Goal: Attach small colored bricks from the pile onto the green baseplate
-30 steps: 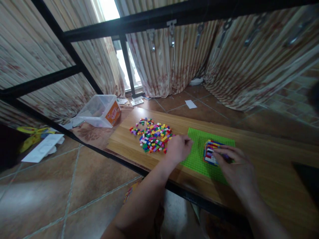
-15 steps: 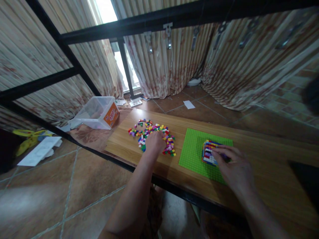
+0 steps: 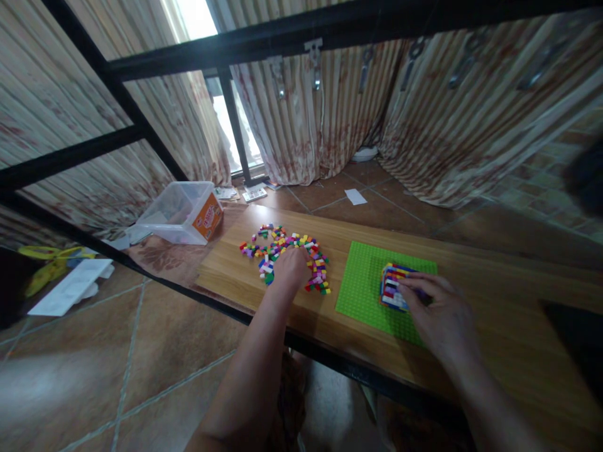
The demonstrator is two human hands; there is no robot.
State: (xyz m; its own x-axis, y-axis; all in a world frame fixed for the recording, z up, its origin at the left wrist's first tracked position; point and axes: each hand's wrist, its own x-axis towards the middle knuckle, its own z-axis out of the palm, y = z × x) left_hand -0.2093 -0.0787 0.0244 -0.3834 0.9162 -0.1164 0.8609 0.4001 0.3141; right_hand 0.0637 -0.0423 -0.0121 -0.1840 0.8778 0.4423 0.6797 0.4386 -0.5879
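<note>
A loose pile of small coloured toy bricks (image 3: 318,271) lies on the left half of the wooden table. My left hand (image 3: 291,269) is over this pile, back up, fingers curled down among the bricks; its fingertips are hidden. On a green baseplate (image 3: 355,282) stands a low rectangular brick structure (image 3: 392,292) with blue, red, yellow and white pieces. My right hand (image 3: 438,311) grips its right side, thumb and fingertips close together at the top. The palm and fingers cover that side of the structure.
A clear plastic box (image 3: 181,216) with an orange label stands on the floor past the table's left end. A black frame bar (image 3: 282,41) crosses above, with metal clips hanging from it. At the table's right lies a dark flat object (image 3: 572,342).
The whole view has shifted very slightly. Both hands keep nearly the same place, the left over the pile and the right at the brick structure.
</note>
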